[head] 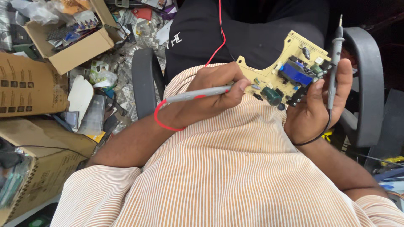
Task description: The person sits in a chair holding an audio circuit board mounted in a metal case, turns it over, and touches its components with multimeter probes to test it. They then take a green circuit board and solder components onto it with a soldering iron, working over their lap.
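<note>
The person sat in a grey-armed chair, and the left hand, left of the frame's centre, had its fingers pressed together around a slim grey meter probe with a red lead, held like a pen, its tip resting on the near edge of a pale yellow printed circuit board with a blue transformer and a dark green capacitor. That board sat in the upper right of the frame, propped in the right hand, whose fingers curled closed around both its edge and a second grey probe with a black lead, pointing upward and touching nothing. I judged the probing only partly set up: one tip was on the board, the other not yet. Open cardboard boxes of parts cluttered the upper left
</note>
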### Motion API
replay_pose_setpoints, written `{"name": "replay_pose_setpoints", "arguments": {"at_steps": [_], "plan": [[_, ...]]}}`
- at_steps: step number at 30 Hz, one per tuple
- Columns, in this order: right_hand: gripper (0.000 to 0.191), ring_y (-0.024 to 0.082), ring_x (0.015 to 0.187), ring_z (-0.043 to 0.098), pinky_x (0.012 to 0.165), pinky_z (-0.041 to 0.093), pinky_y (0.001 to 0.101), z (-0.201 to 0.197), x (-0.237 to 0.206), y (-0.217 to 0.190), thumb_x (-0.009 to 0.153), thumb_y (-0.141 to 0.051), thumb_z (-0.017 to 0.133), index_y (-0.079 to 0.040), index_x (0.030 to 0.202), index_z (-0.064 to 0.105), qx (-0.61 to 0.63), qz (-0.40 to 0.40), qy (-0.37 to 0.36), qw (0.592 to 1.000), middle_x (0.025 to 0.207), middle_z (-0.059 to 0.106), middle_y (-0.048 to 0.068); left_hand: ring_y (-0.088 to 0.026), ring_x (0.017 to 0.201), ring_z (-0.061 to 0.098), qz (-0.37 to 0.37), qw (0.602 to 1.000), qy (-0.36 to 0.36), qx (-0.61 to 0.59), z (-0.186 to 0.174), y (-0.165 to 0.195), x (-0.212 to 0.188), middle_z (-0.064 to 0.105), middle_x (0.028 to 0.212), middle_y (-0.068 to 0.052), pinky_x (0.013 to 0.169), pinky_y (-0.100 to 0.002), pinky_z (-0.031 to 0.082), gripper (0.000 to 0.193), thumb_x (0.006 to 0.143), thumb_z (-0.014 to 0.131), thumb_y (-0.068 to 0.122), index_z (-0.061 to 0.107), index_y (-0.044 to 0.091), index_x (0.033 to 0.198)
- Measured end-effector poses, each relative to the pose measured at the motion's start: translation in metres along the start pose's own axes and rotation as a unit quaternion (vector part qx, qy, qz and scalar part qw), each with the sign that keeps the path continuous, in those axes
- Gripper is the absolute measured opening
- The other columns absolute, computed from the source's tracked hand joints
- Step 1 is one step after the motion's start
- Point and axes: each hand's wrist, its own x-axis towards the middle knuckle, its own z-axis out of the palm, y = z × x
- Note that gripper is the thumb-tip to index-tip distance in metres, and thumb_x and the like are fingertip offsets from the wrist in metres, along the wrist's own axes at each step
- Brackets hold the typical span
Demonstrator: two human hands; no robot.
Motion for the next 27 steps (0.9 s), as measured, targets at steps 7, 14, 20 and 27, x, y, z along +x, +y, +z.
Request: {"name": "replay_pose_setpoints", "arguments": {"at_steps": [7,14,20,27], "plan": [[0.046,0.014,0.116,0.06,0.109,0.052,0.0295,-0.007,0.0,0.001,0.116,0.005,0.052,-0.002,0.158,0.035,0.014,0.058,-0.006,0.998,0.138,0.06,0.014,-0.02,0.057,0.059,0.068,0.997,0.031,0.033,-0.006,-0.009,-0.001,0.056,0.069,-0.007,0.057,-0.033,0.048,0.027,0.105,0.06,0.018,0.058,0.002,0.083],[0.044,0.013,0.105,0.061,0.096,0.054,0.0261,-0.002,-0.004,-0.003,0.115,0.007,0.051,-0.001,0.157,0.039,0.0,0.081,-0.018,0.997,0.13,0.06,0.013,-0.019,0.057,0.059,0.088,0.995,0.031,0.027,-0.015,-0.013,-0.002,0.059,0.07,-0.006,0.052,-0.03,0.047,0.027,0.107,0.06,0.016,0.059,0.001,0.084],[0.042,0.013,0.105,0.062,0.096,0.055,0.0261,-0.005,-0.002,-0.002,0.116,0.007,0.051,-0.002,0.155,0.039,-0.005,0.081,-0.032,0.996,0.13,0.06,0.013,-0.022,0.051,0.047,0.097,0.994,0.025,0.053,-0.019,-0.016,-0.002,0.045,0.064,-0.007,0.048,-0.033,0.039,0.035,0.105,0.061,0.016,0.048,0.003,0.075],[0.043,0.012,0.101,0.063,0.081,0.051,0.0224,-0.01,0.004,0.001,0.12,-0.006,0.052,-0.005,0.16,0.036,-0.068,0.043,-0.015,0.997,0.14,0.06,0.014,-0.022,0.046,0.04,0.148,0.987,0.007,0.068,-0.02,-0.018,0.002,0.037,0.059,-0.007,0.048,-0.038,0.033,0.035,0.097,0.062,0.01,0.044,0.005,0.068]]}}
